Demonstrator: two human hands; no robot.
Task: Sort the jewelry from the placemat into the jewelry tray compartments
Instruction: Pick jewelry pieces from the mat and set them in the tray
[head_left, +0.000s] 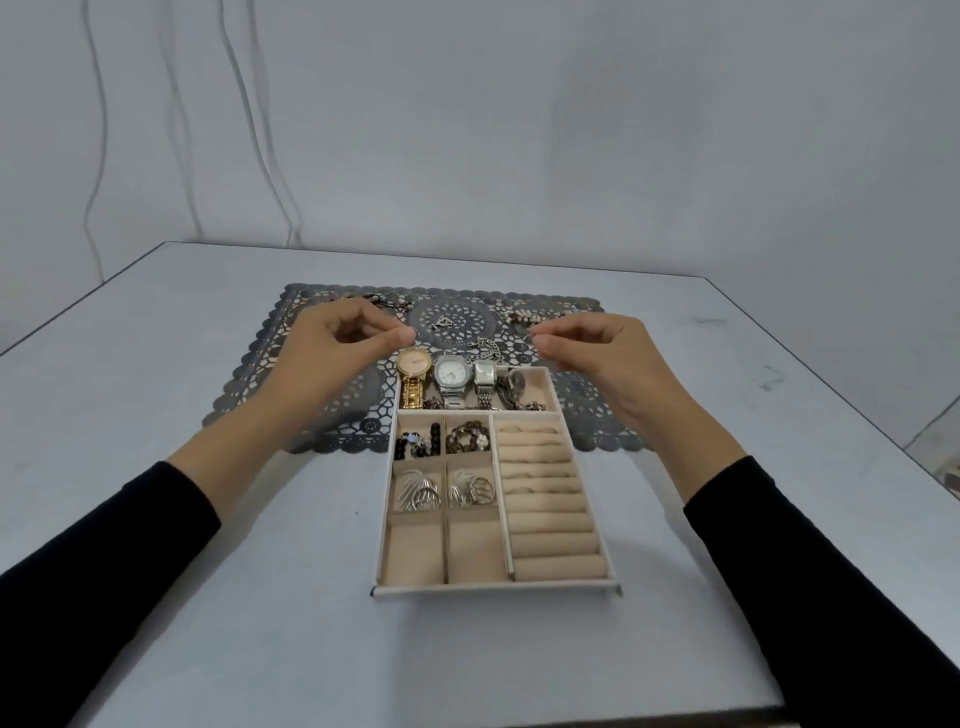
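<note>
The tiny things could slip and drop. They are thin and held only by the tips, so a small shake could let one fall through the holes of the dark grey lacy placemat (597, 421) or into the wrong box of the beige jewelry tray with many small boxes (493, 590). A sleeve could also bump the tray on the white counter (291, 545).

Both hands hover just past the far end of the tray, over the placemat. The left hand (337, 345) has its fingers (400, 338) pinched nearly closed on what looks like a tiny silver loop (413, 332). The right hand (602, 353) pinches a tiny silver hook (529, 338) the same way. Both are too small to tell for sure.

A silver chain (485, 351) lies on the placemat between the hands, touching neither. The two tray boxes nearest the person hold nothing.
</note>
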